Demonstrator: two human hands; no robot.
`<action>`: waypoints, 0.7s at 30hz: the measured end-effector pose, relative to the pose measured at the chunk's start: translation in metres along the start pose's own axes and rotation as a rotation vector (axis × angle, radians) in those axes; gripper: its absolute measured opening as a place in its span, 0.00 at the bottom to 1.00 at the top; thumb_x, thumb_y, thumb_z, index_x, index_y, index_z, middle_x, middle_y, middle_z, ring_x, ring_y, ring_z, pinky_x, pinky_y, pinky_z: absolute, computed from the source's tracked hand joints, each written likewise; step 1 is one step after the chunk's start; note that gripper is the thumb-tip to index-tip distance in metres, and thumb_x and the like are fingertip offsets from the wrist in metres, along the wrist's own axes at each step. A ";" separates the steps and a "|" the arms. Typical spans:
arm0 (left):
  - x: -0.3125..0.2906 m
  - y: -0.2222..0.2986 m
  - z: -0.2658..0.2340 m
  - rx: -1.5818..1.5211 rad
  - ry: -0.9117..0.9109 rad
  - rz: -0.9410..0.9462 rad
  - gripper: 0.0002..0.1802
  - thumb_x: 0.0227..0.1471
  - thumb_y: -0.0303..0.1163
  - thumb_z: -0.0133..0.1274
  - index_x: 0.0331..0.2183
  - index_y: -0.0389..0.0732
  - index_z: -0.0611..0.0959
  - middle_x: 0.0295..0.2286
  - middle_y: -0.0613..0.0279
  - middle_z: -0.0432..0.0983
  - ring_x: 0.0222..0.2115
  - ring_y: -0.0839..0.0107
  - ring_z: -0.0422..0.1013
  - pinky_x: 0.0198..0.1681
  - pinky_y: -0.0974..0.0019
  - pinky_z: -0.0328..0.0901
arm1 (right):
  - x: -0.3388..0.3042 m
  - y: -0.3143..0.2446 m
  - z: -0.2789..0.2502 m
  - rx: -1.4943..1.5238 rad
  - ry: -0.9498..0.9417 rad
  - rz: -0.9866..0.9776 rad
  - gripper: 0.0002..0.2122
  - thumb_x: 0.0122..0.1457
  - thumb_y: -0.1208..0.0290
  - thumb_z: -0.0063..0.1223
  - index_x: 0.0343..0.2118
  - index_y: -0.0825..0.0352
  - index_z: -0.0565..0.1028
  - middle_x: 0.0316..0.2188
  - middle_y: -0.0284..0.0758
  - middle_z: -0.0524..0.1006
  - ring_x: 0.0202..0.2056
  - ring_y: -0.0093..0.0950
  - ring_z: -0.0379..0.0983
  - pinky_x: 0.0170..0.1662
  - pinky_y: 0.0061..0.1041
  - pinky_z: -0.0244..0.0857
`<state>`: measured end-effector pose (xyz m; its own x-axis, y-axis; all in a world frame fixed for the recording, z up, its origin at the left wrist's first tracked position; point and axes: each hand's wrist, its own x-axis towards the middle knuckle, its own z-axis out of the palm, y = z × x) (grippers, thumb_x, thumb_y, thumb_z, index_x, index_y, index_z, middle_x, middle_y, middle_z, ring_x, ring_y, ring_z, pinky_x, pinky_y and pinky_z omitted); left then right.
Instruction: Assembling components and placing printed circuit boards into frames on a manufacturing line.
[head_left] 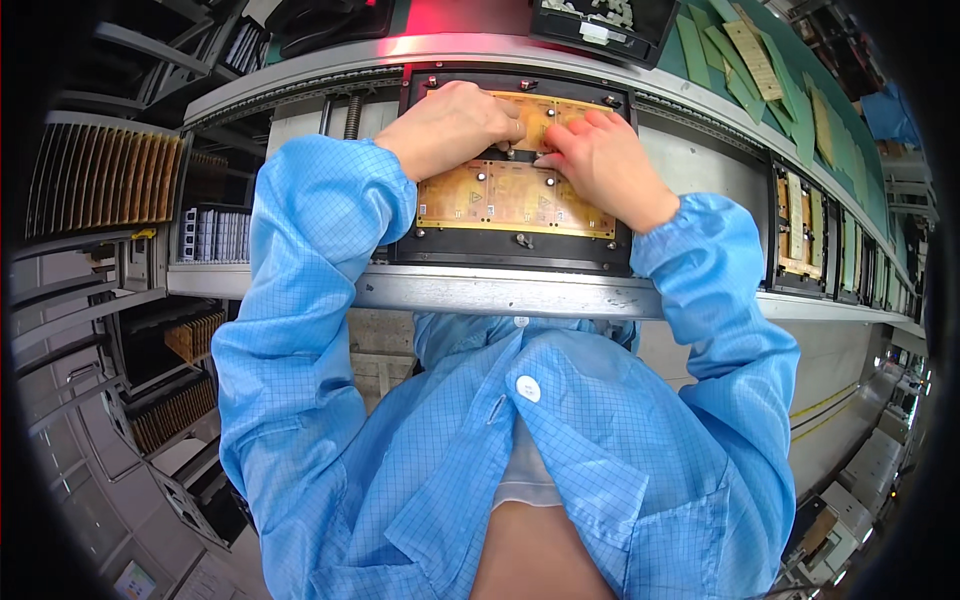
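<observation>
While red light falls across the far rail (450, 45) and tints the fingertips of the right hand (597, 165), a person in a blue checked jacket (590, 400) with white buttons works with 2 bare hands over a black frame (460, 250) seated between that rail and a near metal rail (500, 292). Inside the frame lie 2 amber circuit boards, an upper board (537, 113) partly covered by the hands and a lower board (515, 197) mostly in view, with a dark strip between them. The left hand (463, 125), reaching in from the left, is half closed, its fingers bent down toward the strip; whether it has hold of anything cannot be told. The right hand is also partly closed, its thumb and forefinger close together beside the strip and its other fingers curled over the upper board; its grip, too, cannot be made out. Beyond the far rail sit a black box (648, 30) of small white parts (605, 12) and a scatter of green strips (690, 45). At left, a rack of upright brown boards (100, 180) stands near the line's end.
</observation>
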<state>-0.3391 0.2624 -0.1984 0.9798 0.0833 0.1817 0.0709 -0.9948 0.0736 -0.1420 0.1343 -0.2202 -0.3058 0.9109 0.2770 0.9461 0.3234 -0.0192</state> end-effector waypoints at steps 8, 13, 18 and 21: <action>-0.001 0.003 0.009 -0.028 0.019 -0.078 0.07 0.46 0.29 0.55 0.32 0.41 0.82 0.28 0.58 0.78 0.31 0.57 0.77 0.34 0.59 0.71 | 0.018 -0.026 -0.021 -0.046 -0.456 0.152 0.12 0.56 0.61 0.59 0.28 0.67 0.78 0.25 0.38 0.78 0.30 0.40 0.75 0.33 0.39 0.68; -0.032 0.021 -0.020 -0.250 0.123 -0.207 0.13 0.50 0.29 0.55 0.41 0.41 0.82 0.37 0.54 0.79 0.43 0.55 0.75 0.51 0.54 0.68 | -0.035 -0.001 -0.054 0.254 -0.217 0.300 0.10 0.55 0.65 0.60 0.31 0.67 0.78 0.27 0.40 0.79 0.31 0.40 0.74 0.34 0.36 0.68; -0.119 0.059 -0.032 -0.415 0.073 -0.342 0.16 0.44 0.22 0.62 0.40 0.37 0.83 0.44 0.56 0.79 0.56 0.52 0.67 0.65 0.44 0.55 | -0.103 -0.002 -0.070 0.553 -0.082 0.213 0.12 0.46 0.81 0.64 0.37 0.68 0.79 0.32 0.37 0.75 0.37 0.37 0.69 0.40 0.31 0.66; -0.131 0.065 -0.018 -0.387 0.079 -0.369 0.13 0.41 0.21 0.63 0.35 0.36 0.84 0.43 0.58 0.79 0.56 0.54 0.68 0.65 0.45 0.56 | -0.120 -0.007 -0.049 0.570 -0.066 0.271 0.15 0.44 0.82 0.63 0.37 0.68 0.79 0.34 0.36 0.74 0.38 0.36 0.69 0.42 0.32 0.66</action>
<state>-0.4659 0.1883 -0.1997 0.8846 0.4423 0.1476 0.3193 -0.8053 0.4995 -0.1068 0.0106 -0.2062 -0.0861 0.9876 0.1313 0.7907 0.1479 -0.5940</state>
